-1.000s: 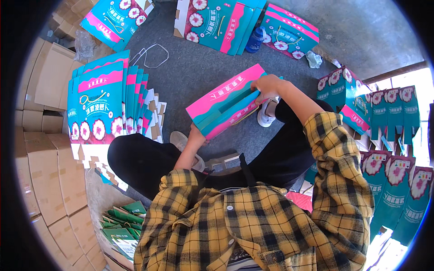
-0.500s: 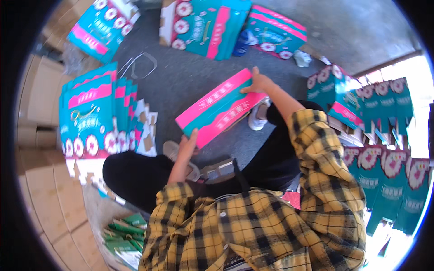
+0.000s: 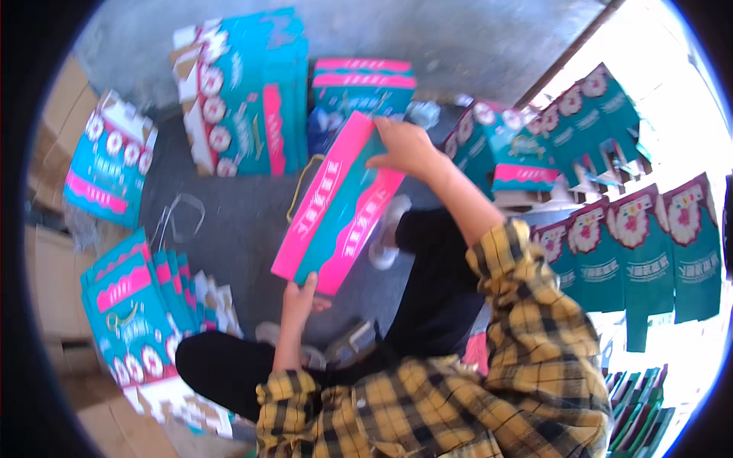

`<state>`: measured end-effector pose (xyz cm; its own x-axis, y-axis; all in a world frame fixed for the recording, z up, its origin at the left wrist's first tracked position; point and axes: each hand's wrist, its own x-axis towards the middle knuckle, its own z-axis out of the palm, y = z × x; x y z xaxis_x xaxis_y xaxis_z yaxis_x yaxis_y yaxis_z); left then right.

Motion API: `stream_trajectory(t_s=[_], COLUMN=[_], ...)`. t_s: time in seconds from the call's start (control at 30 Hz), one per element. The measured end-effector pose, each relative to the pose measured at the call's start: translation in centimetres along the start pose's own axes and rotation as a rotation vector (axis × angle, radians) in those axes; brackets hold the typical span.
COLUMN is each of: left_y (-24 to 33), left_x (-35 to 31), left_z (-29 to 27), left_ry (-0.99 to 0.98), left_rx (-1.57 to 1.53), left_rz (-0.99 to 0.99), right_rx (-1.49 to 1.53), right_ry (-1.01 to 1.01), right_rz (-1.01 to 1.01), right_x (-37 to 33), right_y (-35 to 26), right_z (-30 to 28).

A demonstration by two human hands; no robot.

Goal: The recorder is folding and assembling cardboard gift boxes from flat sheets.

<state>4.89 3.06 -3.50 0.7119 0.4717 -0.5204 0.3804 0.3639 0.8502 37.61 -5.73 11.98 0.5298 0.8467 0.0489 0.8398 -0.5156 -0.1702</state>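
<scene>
Box (image 3: 330, 217) between hands (image 3: 408, 149), cartons (image 3: 55, 281) left, panels (image 3: 645, 263) right

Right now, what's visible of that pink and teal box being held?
The box is long and looks like slightly glossy card. Its closed-looking upper face is teal between two pink bands with white lettering, the right one wavy-edged. A yellow cord loops out on its left side. It slants, far end rightward, above the dark floor; the left grip holds its near end, the right grip its far end.
</scene>
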Motion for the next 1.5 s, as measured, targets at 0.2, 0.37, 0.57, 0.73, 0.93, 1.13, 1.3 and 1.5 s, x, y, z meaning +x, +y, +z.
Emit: stream_trajectory(t_s=[0.2, 0.37, 0.57, 0.73, 0.93, 1.13, 1.3, 1.5], left_y=[6.9, 10.8, 9.6, 9.0, 8.0, 7.3, 9.3, 10.4], left_x=[8.0, 15.5, 21.5, 21.5, 23.0, 24.3, 21.0, 17.6], left_z=[11.4, 23.1, 32.8, 37.8, 41.0, 42.5, 39.1, 27.0], left_ry=[-0.126, -0.188, -0.173, -0.399, -0.506, -0.609, -0.664, -0.588], left_rx=[-0.014, 0.185, 0.544, 0.445, 0.316, 0.283, 0.391, 0.512], left_rz=[0.317, 0.653, 0.809, 0.705, 0.729, 0.739, 0.658, 0.503], right_rx=[0.126, 0.403, 0.612, 0.93, -0.174, -0.145, -0.234, -0.282], right_ry=[0.554, 0.826, 0.876, 1.027, 1.176, 0.493, 0.53, 0.522], right_rz=[0.15, 0.382, 0.683, 0.753, 0.924, 0.569, 0.628, 0.662], right_x=[-8.8, -16.5, -21.8, -24.8, -19.4, -9.4, -9.9, -13.6], right_y=[10.2, 22.3, 36.2, 41.8, 38.3, 23.4, 26.6, 31.5], right_z=[-8.5, -6.3, 4.0, 9.1, 5.2, 0.6, 2.1, 1.5])
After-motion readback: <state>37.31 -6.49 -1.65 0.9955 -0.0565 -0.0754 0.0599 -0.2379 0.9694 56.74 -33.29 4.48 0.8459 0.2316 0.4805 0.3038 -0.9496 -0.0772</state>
